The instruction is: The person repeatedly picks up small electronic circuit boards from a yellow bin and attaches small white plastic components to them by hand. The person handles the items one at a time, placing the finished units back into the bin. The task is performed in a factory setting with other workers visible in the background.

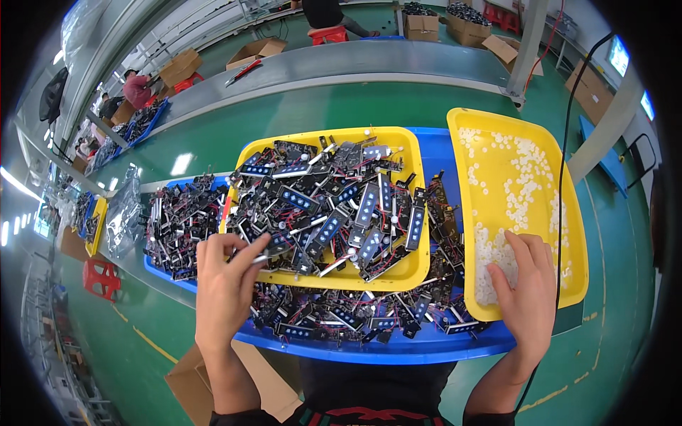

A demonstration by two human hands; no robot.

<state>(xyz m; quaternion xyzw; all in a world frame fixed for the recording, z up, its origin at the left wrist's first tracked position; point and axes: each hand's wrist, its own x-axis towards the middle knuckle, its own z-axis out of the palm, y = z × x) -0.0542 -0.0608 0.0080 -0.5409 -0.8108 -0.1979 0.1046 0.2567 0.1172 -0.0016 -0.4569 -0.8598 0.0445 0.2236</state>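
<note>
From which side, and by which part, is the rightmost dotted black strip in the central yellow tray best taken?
Probably pinch the dotted black strip by its long edges, near the middle, from above: it is narrow, and its face lies exposed beside the yellow tray's right wall.

A green floor (320, 106) is spreading widely; a grey bench (398, 60) is crossing the upper middle; a red stool (106, 278) is standing at left; a screen (619, 55) is glowing upper right.
</note>
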